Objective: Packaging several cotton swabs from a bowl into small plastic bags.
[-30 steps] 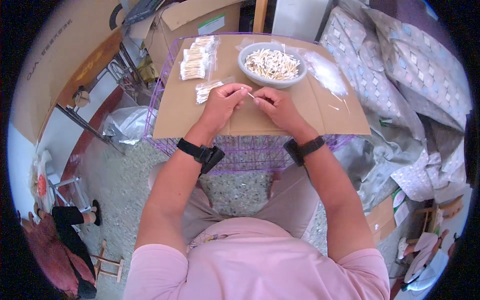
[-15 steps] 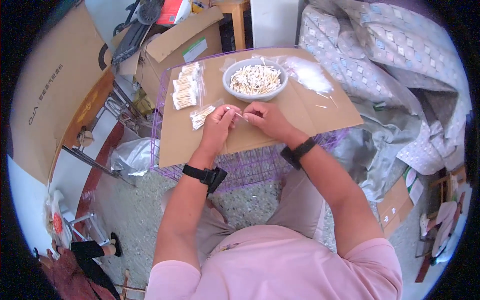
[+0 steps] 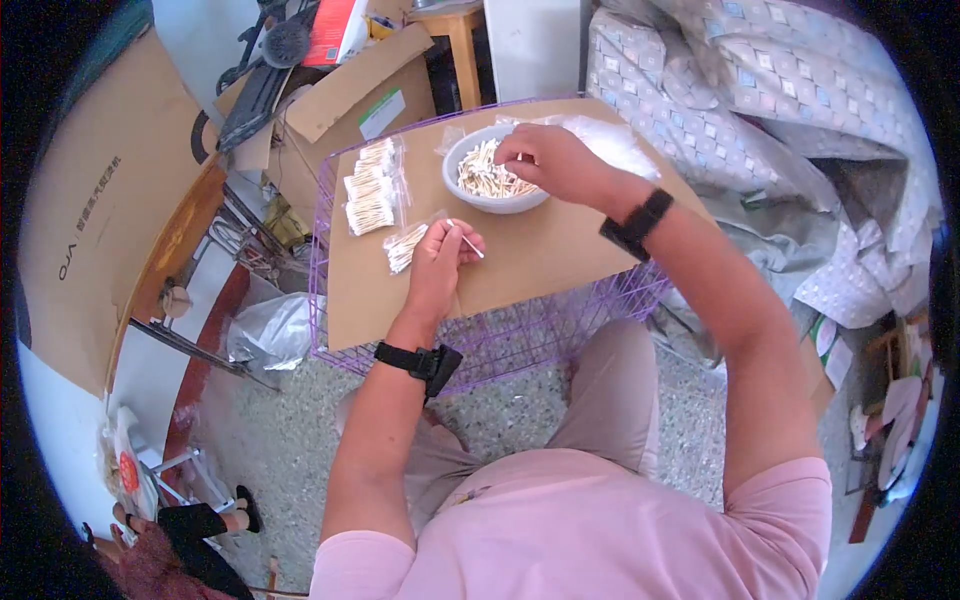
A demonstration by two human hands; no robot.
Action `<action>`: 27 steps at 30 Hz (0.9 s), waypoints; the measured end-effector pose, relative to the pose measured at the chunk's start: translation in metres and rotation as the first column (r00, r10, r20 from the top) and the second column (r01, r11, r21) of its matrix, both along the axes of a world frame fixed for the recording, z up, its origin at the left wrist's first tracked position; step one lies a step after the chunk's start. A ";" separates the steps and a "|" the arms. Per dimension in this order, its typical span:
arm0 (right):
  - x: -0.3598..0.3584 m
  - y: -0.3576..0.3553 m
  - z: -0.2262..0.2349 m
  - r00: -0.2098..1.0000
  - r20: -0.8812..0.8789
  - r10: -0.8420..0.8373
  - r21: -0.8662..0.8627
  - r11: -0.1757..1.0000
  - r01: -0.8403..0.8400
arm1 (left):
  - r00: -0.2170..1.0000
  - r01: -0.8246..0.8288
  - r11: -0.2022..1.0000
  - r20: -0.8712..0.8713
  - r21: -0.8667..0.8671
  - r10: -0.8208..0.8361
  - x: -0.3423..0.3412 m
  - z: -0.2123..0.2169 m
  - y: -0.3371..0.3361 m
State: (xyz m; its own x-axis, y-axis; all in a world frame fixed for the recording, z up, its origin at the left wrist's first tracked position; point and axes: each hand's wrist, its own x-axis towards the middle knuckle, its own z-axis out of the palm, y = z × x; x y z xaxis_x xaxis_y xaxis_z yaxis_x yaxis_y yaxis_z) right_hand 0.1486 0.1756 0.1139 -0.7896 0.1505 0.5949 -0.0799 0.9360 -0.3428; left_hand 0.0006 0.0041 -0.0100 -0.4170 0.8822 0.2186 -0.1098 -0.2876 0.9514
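White cotton swabs (image 3: 490, 170) fill the bowl (image 3: 470, 195) where my right hand (image 3: 545, 160) has just reached, fingers pinching, while my left hand (image 3: 440, 255) grips one swab (image 3: 468, 243).

Floor (image 3: 270, 440): grey speckled terrazzo, evenly lit by daylight. Purple wire cage (image 3: 520, 335) stands at centre, topped with a cardboard sheet (image 3: 540, 255); patterned quilt (image 3: 760, 90) heaped at right, wooden stool (image 3: 455, 30) and white panel (image 3: 530, 45) behind. Large flat carton (image 3: 90, 200) leans at left, open box (image 3: 340, 100) beside it, silver plastic bag (image 3: 265, 335) on the floor.
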 end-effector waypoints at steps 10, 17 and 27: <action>-0.069 0.044 -0.049 0.933 0.358 -0.021 0.281 0.956 -0.086 | 0.999 -0.041 0.997 -0.038 -0.070 0.039 0.011 0.009 0.005; -0.078 0.038 -0.044 0.870 0.488 -0.074 0.331 0.938 -0.106 | 0.999 -0.041 0.996 0.014 -0.075 0.043 0.007 0.007 0.004; -0.043 0.047 -0.035 0.999 0.041 0.032 -0.040 0.999 -0.030 | 0.998 -0.041 0.998 -0.047 -0.044 0.039 0.008 0.009 0.003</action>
State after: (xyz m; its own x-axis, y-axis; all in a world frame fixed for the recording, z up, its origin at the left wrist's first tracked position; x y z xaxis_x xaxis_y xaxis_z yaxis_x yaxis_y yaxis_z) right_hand 0.1057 0.2222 0.0788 -0.8179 0.1480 0.5559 -0.0937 0.9192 -0.3826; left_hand 0.0087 0.0072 -0.0010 -0.4427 0.8744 0.1989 -0.0547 -0.2477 0.9673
